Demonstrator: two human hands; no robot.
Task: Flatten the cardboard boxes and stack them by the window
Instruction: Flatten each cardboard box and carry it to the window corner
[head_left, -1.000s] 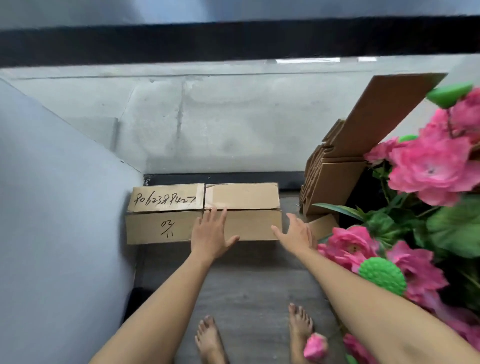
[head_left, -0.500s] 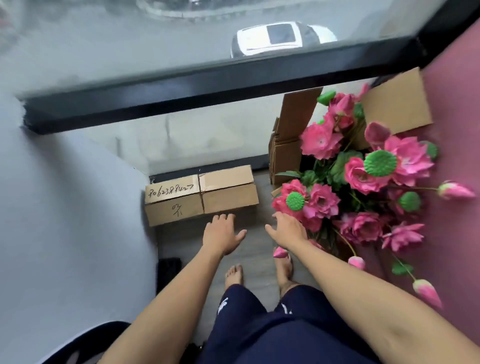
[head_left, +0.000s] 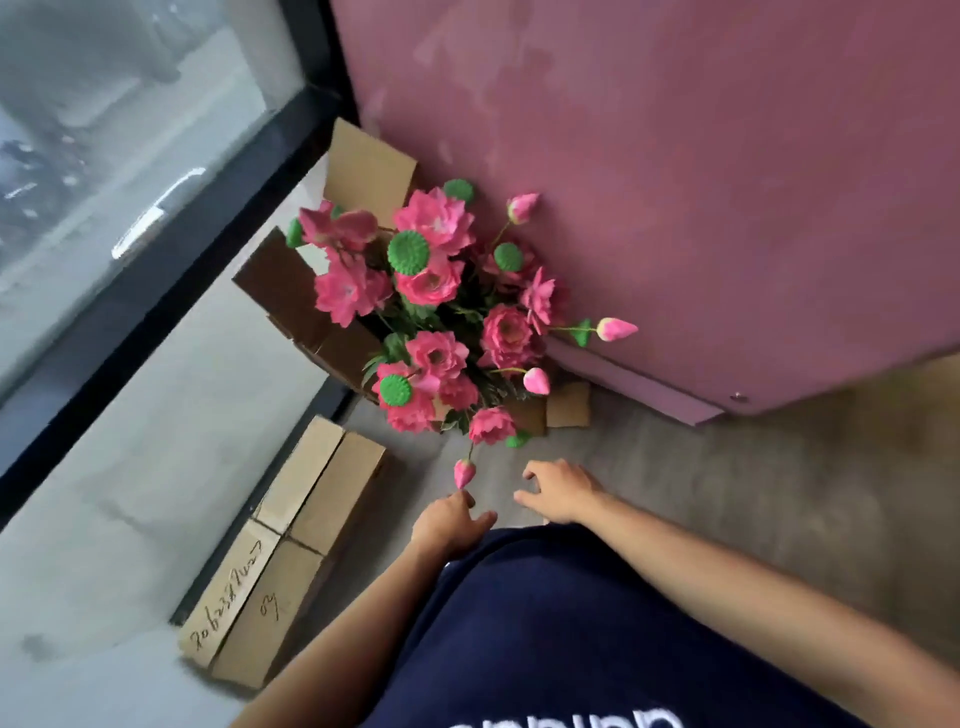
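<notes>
Box laid by the window; both hands free.
The taped box (head_left: 291, 551) lies along the floor's window edge; left hand (head_left: 449, 525) and right hand (head_left: 558, 493), both released, likely fetch another.

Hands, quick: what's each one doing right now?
Left hand: open, fingers loosely bent, holding nothing.
Right hand: open, fingers spread, holding nothing.

box (head_left: 291, 551) lies along window (head_left: 130, 208), flowers (head_left: 431, 312) beyond it.
</notes>
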